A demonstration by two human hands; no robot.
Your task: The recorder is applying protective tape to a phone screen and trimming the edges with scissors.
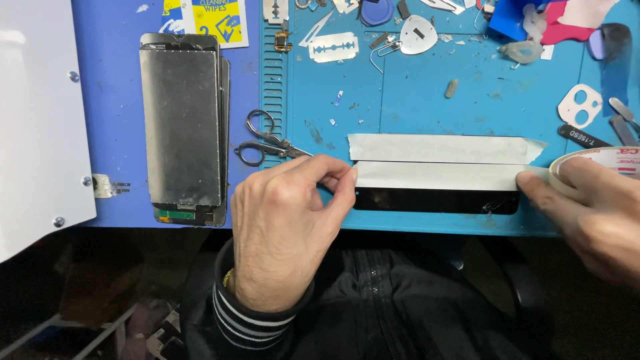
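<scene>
My left hand [283,227] pinches the free end of a strip of white tape [437,176] between thumb and forefinger, pinning it at the 9 o'clock end of a dark glass panel [437,201] so the strip lies straight along the panel's upper edge. My right hand [593,213] grips the tape roll [600,160] at the 3 o'clock end, fingers wrapped over its rim, keeping the strip taut (a slack strip would wrinkle). A second strip [443,148] already lies flat just above, at 12 o'clock from the first, touching or nearly touching it.

The panel rests near the front edge of the blue mat [427,87], only its lower band showing below the tape. Scissors [265,139] sit at 10 o'clock from my left hand, a stack of metal-backed screens [181,127] further left. The roll is cut off by the frame, and I cannot tell whether the tape has stuck down fully.
</scene>
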